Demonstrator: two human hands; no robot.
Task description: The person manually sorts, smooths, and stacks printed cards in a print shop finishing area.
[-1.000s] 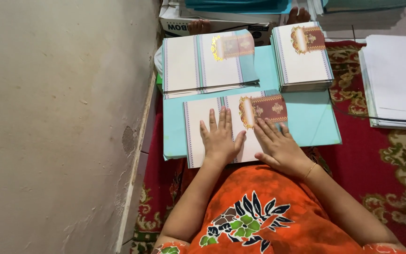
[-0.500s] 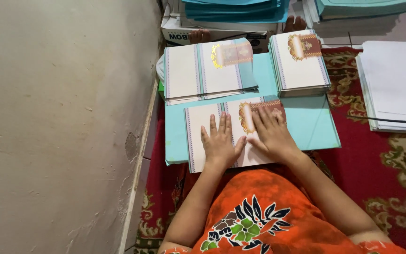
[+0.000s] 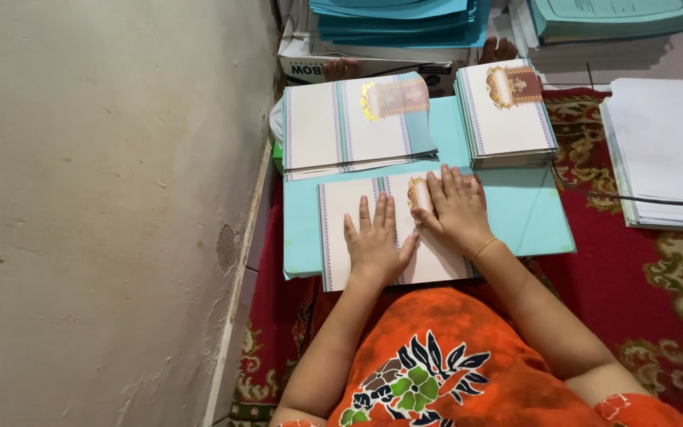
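Note:
A white printed card [image 3: 340, 229] with striped bands and a gold emblem lies flat on a light blue sheet [image 3: 527, 213] in front of me. My left hand [image 3: 375, 241] rests palm down on the card's middle, fingers spread. My right hand [image 3: 456, 207] presses flat on the card's right half, covering most of the emblem; a thin bracelet sits on that wrist. Neither hand grips anything. Behind the card lies a spread stack of the same cards [image 3: 349, 122], and a neat stack of folded cards [image 3: 507, 111] stands at the back right.
A beige wall [image 3: 104, 213] runs close along the left. A stack of white paper [image 3: 666, 150] lies on the red patterned carpet [image 3: 642, 292] at right. Blue paper piles [image 3: 397, 17] and a cardboard box [image 3: 373, 65] sit at the back; another person's toes [image 3: 498, 49] show there.
My right hand has slid up and right across the card, onto the emblem. The left hand has stayed flat on the card. The view has tilted, showing more of the blue piles.

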